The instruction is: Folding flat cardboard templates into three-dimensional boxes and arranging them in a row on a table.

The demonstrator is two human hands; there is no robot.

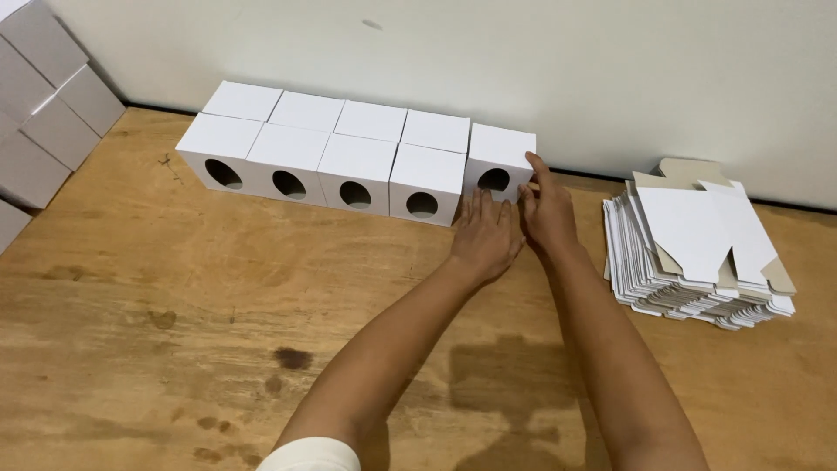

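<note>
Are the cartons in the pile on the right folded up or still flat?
Flat: the cartons lie stacked as unfolded sheets with flaps spread.

Assembled boxes (349, 148): plain white, each with a dark oval opening in front. Stack of flat blanks (697, 253): white faces, grey-brown undersides on the flaps. Tabletop (174, 331): light brown wood grain, dark stains. Wall (523, 61): off-white. Sleeve (309, 455): cream.

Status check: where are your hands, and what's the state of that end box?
Left hand and right hand both on the end box, last in the row of white boxes. Flat carton stack sits right, apart.
</note>
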